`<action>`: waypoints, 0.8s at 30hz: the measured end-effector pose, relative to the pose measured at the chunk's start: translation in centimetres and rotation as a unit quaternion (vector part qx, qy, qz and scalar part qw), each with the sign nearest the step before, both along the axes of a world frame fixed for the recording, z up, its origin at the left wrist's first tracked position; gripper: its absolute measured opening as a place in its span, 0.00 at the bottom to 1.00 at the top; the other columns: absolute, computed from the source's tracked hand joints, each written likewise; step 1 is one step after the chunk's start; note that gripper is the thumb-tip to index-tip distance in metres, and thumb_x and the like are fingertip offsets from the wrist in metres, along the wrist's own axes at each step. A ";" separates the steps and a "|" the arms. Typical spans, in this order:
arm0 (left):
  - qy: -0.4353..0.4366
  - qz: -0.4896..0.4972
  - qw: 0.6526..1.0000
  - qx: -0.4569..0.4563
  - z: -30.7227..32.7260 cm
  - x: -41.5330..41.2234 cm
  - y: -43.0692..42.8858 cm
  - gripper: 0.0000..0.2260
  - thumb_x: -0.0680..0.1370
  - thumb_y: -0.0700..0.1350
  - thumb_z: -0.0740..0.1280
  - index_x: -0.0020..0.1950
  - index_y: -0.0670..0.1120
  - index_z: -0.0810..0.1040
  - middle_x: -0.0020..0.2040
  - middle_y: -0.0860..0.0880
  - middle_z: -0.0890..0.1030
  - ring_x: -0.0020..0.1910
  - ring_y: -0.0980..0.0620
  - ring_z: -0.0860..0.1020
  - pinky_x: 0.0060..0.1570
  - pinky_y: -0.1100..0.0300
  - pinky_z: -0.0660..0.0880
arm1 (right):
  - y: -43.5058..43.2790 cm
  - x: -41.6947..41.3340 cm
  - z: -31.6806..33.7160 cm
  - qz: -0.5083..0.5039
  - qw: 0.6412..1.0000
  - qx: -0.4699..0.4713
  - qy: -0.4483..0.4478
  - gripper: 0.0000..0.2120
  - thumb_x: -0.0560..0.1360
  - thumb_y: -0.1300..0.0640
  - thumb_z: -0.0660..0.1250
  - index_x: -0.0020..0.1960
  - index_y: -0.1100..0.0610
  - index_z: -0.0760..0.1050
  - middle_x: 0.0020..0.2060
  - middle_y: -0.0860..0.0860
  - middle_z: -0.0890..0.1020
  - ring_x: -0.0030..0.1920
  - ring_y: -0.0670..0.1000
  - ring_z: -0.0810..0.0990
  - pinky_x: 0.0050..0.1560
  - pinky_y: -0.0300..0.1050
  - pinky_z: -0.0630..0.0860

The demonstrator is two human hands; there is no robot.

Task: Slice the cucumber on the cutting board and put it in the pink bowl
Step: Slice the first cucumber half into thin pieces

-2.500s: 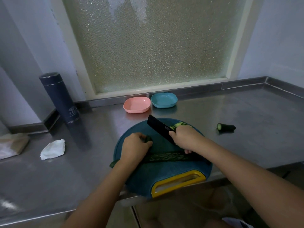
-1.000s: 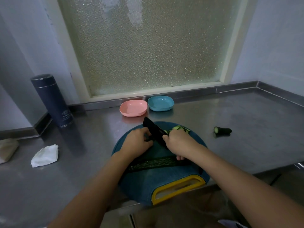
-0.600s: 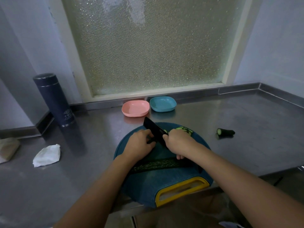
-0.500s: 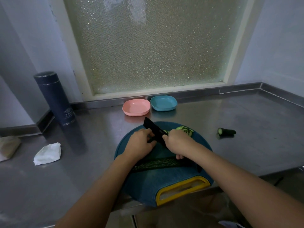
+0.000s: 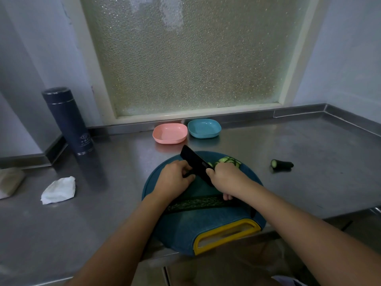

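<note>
A round blue cutting board (image 5: 206, 226) with a yellow handle lies at the counter's front edge. My right hand (image 5: 224, 179) grips a black knife (image 5: 195, 162), its blade pointing up and left over the board. My left hand (image 5: 173, 180) presses down on a cucumber piece that is almost fully hidden under its fingers, right against the blade. Cut cucumber slices (image 5: 227, 161) are piled on the board behind my right hand. A long dark cucumber strip (image 5: 195, 203) lies across the board below both hands. The empty pink bowl (image 5: 170, 133) sits behind the board.
A blue bowl (image 5: 204, 128) stands right of the pink one. A cucumber end piece (image 5: 281, 164) lies on the steel counter to the right. A dark flask (image 5: 68, 120) stands at the left, a crumpled white tissue (image 5: 58, 189) in front of it. A frosted window is behind.
My left hand has slid right along the board until it meets the blade. The knife and right hand stay in about the same spot, with small cutting motion.
</note>
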State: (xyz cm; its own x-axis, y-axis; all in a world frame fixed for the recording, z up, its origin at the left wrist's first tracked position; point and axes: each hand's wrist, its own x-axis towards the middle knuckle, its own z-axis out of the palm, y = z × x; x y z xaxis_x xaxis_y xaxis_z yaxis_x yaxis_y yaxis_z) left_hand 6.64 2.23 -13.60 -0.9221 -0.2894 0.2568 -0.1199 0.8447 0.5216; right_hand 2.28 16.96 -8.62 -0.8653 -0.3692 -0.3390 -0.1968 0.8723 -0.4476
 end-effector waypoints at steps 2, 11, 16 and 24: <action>0.003 0.001 1.000 0.000 0.0 0.1 0.0 0.09 0.73 0.48 0.70 0.51 0.48 0.78 0.43 0.54 0.74 0.41 0.57 0.72 0.39 0.65 0.65 | 0.0 0.1 0.2 0.001 1.000 -0.003 0.003 0.26 0.83 0.47 0.49 0.57 0.69 0.73 0.24 0.59 0.76 0.22 0.53 0.74 0.28 0.42 0.74; 0.003 0.010 1.000 0.004 0.0 0.1 0.1 0.09 0.73 0.48 0.70 0.50 0.47 0.78 0.42 0.53 0.75 0.41 0.56 0.73 0.40 0.64 0.66 | -0.1 0.8 0.5 0.003 1.000 0.006 0.009 0.26 0.83 0.48 0.48 0.56 0.70 0.73 0.24 0.58 0.76 0.22 0.53 0.74 0.29 0.43 0.75; 0.006 0.009 1.000 -0.001 -0.1 0.1 0.1 0.09 0.73 0.48 0.70 0.50 0.47 0.79 0.44 0.51 0.76 0.42 0.54 0.74 0.41 0.63 0.69 | -0.8 0.8 0.6 0.000 0.999 0.026 0.027 0.22 0.83 0.50 0.49 0.54 0.67 0.73 0.20 0.56 0.74 0.23 0.52 0.74 0.34 0.44 0.77; 0.007 0.002 1.000 0.015 -0.1 0.3 -0.1 0.12 0.73 0.49 0.70 0.54 0.47 0.81 0.48 0.49 0.79 0.44 0.55 0.76 0.46 0.60 0.74 | -1.2 0.9 0.1 0.010 0.998 0.042 0.048 0.18 0.83 0.52 0.52 0.49 0.64 0.73 0.19 0.55 0.75 0.26 0.53 0.77 0.43 0.47 0.80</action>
State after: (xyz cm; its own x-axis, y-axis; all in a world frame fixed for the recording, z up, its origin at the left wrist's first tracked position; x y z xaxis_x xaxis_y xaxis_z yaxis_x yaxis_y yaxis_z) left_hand 6.96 2.08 -13.74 -0.9173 -0.3003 0.2614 -0.1153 0.8287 0.5476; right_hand 3.17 15.79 -8.48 -0.8880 -0.3604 -0.2856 -0.2528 0.9014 -0.3515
